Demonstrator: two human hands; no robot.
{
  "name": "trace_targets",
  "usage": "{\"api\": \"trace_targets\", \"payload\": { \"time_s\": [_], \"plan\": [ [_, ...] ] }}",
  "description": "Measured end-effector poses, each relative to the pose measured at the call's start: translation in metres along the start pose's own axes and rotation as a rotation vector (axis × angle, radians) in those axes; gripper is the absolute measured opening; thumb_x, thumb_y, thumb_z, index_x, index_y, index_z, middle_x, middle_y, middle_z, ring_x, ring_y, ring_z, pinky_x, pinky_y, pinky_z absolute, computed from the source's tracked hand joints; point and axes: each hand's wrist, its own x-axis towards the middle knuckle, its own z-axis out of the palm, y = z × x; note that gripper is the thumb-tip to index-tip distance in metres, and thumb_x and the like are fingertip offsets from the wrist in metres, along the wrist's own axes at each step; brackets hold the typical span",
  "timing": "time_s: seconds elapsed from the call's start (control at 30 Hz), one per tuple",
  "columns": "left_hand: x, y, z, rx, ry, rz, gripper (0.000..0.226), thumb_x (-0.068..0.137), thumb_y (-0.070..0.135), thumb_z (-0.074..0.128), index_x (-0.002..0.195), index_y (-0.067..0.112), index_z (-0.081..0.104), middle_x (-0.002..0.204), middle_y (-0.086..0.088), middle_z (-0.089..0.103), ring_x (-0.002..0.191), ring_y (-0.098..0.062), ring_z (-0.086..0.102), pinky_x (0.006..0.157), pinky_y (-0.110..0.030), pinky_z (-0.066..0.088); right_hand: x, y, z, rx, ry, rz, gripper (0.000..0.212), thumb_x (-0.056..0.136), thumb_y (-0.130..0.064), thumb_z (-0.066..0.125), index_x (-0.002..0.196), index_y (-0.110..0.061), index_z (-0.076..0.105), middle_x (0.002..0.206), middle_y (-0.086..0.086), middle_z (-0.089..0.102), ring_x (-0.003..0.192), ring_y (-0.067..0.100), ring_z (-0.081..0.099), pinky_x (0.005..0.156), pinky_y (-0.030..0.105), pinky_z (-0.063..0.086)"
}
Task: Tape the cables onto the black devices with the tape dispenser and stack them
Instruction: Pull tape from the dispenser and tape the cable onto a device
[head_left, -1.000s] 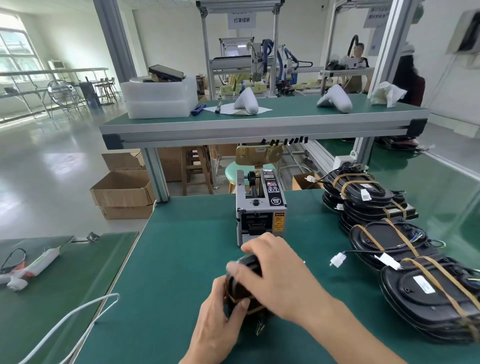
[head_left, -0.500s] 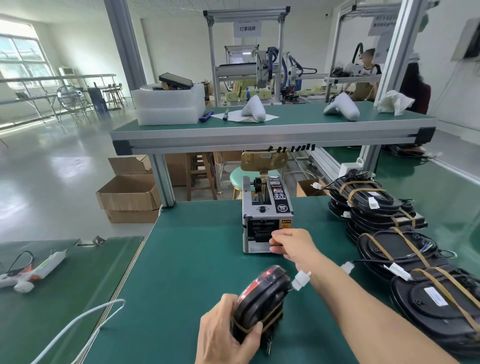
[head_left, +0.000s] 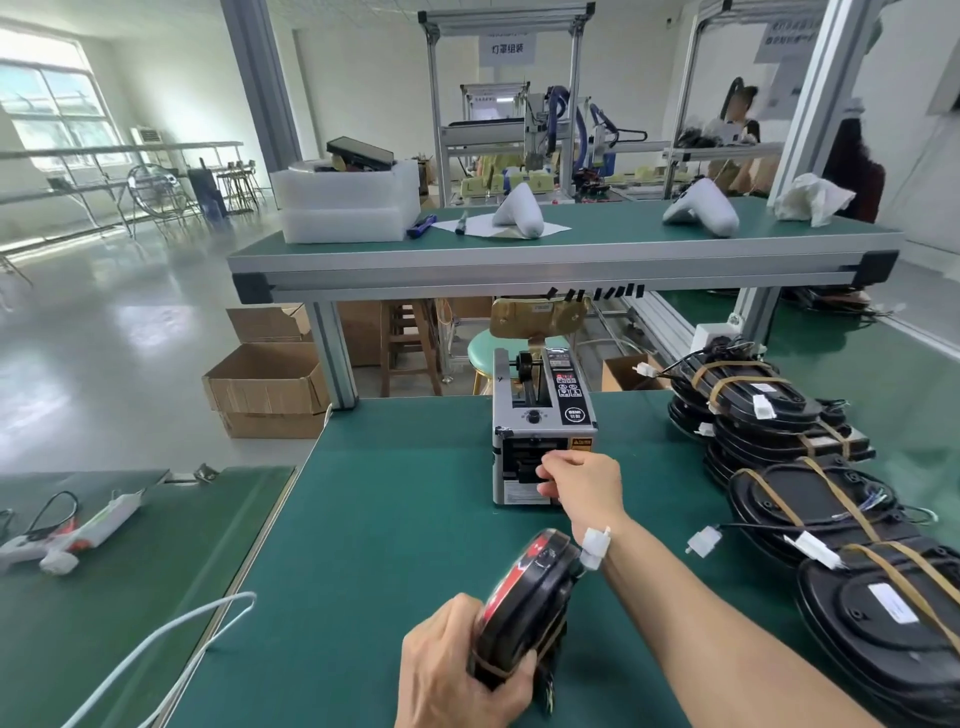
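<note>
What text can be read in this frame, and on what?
"灯罩组装": hanging sign over the far frame.
Dispenser panel, round badge and yellow warning label: too small to read.
White labels on the devices: blurred.
Right-hand hanging sign: blurred.

The single head-worn wide-angle view looks forward and down from close above the green tabletop (head_left: 395, 519), its near edge at the bottom of the frame, a raised shelf (head_left: 561, 260) across the middle and the workshop hall filling the upper part.
</note>
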Motion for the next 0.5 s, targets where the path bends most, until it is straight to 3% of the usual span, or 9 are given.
{"api": "trace_targets", "payload": {
  "time_s": [0.17,0.3,0.5],
  "plan": [
    [0.002,0.000,-0.001,-0.020,-0.022,0.023,0.029,0.064,0.029,0.081,0.068,0.010,0.060,0.060,0.007,0.049,0.047,-0.015,0.048,0.042,-0.030,0.044,0.003,-0.002,0.008,0.104,0.043,0.073,0.006,0.087,-0.010,0.072,0.084,-0.013,0.077,0.068,-0.002,0.076,0.052,0.011,0.069,0.057,0.025,0.048],
    [0.004,0.000,-0.001,-0.027,-0.012,0.025,0.030,0.066,0.032,0.080,0.069,0.009,0.062,0.061,0.007,0.050,0.048,-0.015,0.048,0.043,-0.030,0.045,0.005,-0.002,0.014,0.205,0.077,0.155,0.004,0.086,-0.007,0.073,0.083,-0.009,0.074,0.070,0.003,0.076,0.048,0.010,0.067,0.058,0.024,0.046],
    [0.005,0.001,-0.003,-0.030,-0.026,0.015,0.032,0.068,0.036,0.080,0.073,0.008,0.065,0.062,0.006,0.052,0.048,-0.015,0.052,0.044,-0.029,0.047,0.009,-0.003,0.020,0.295,0.105,0.252,0.005,0.086,-0.003,0.072,0.084,-0.006,0.068,0.072,0.006,0.075,0.047,0.011,0.067,0.046,0.018,0.043]
  ]
}}
